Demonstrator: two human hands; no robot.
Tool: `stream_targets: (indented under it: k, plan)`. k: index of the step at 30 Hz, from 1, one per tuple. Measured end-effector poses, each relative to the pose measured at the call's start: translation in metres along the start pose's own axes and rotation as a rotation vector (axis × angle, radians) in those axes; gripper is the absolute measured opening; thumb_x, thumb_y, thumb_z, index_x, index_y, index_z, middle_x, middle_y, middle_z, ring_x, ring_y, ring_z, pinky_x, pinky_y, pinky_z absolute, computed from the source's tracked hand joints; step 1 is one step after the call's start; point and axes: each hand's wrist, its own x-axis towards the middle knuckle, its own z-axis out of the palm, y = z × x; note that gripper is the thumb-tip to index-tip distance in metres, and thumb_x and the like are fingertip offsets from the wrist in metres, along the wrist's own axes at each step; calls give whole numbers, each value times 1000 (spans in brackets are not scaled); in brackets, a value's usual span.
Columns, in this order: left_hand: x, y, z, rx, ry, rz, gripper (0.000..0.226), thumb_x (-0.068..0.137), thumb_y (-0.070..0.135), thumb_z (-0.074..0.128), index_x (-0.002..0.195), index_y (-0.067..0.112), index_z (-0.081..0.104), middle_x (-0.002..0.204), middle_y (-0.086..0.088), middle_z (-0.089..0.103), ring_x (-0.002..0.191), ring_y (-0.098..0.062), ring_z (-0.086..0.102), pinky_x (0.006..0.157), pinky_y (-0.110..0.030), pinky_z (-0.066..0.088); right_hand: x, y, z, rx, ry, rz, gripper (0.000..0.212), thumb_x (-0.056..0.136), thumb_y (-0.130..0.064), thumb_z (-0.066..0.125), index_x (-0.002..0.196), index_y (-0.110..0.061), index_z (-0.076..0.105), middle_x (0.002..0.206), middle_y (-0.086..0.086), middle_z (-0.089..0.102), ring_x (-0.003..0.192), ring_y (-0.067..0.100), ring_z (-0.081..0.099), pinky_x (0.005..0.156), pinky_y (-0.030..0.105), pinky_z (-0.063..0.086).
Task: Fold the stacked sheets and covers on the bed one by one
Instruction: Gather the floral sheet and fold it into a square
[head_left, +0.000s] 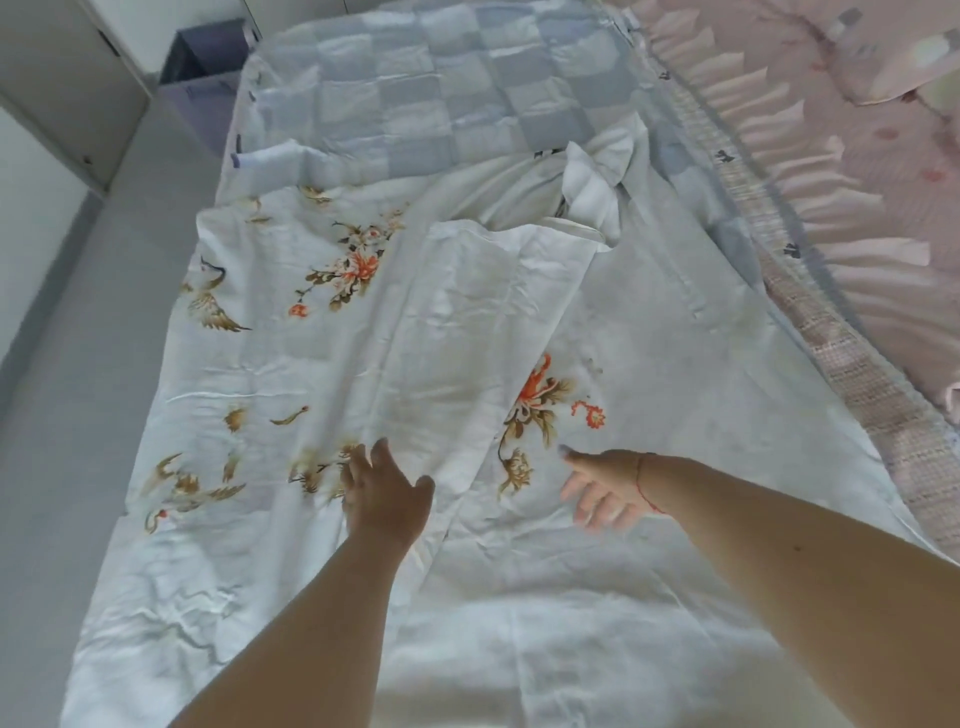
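Observation:
A white sheet printed with orange flowers and golden birds (291, 364) lies spread over the bed, with one long flap (467, 322) turned over down its middle. My left hand (382, 491) rests flat on that flap's lower edge, fingers straight. My right hand (605, 488) hovers palm-down over the sheet beside an orange flower, fingers spread and holding nothing. Beyond the sheet lies a blue-and-white checked cover (426, 98), and a bunched white cloth (592, 182) sits between the two.
A pink ruffled bedspread (857, 171) covers the right side of the bed, beside a woven checked strip (852, 364). On the left is grey floor (67, 389), a white cupboard (62, 78) and a dark box (208, 52).

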Motion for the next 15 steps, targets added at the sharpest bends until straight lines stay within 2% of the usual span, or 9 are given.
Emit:
stream_targets:
  k: [2,4,6,7,9,11,13,15]
  plan:
    - [14,-13,-1,-37,-11,-80,83,90,38,59,152,7,13,159,-13,14,147,-30,11,119,-42,15,15,-30,9,112,82,-119,76,94,-64,15,130,-9,54,118,16,65,110,29,63,105,45,41]
    - [27,-21,-1,-119,-50,-152,89,89,39,61,152,3,10,157,-14,21,146,-31,17,118,-40,16,24,-51,19,142,130,-165,74,96,-61,17,127,-6,55,115,18,66,106,29,64,103,42,44]
    - [35,-21,0,-256,-96,-225,90,88,37,65,151,2,11,151,-16,34,139,-33,32,111,-39,28,31,-60,26,104,178,-198,68,98,-57,21,124,-6,57,102,16,68,97,28,66,98,39,47]
    - [36,-19,0,-332,-113,-227,85,87,32,67,150,2,17,146,-17,42,133,-34,41,105,-38,36,35,-61,29,70,231,-242,63,99,-54,24,121,-7,58,96,12,68,93,26,67,95,38,49]
    - [29,-12,2,-390,-133,-86,59,86,19,66,138,7,42,124,-14,60,110,-31,58,88,-33,46,40,-61,31,-123,405,-353,47,100,-47,33,117,-11,58,96,4,68,94,22,67,89,33,50]
    - [14,0,8,-346,-227,96,36,85,14,58,120,14,55,101,-8,66,87,-26,61,71,-29,49,38,-63,31,-289,576,-474,32,98,-38,44,121,-17,53,111,-1,64,102,18,61,88,31,47]
    - [-8,16,15,-352,-404,254,32,87,13,55,119,19,57,99,-4,66,81,-20,61,68,-26,48,33,-68,29,-348,680,-611,34,94,-30,53,126,-21,50,119,-1,55,110,18,54,94,30,44]
    - [-31,30,27,-380,-571,363,41,90,13,55,130,24,54,103,3,65,79,-13,61,67,-21,48,29,-76,28,-436,748,-754,38,92,-31,56,128,-23,50,123,0,47,119,18,45,102,30,37]
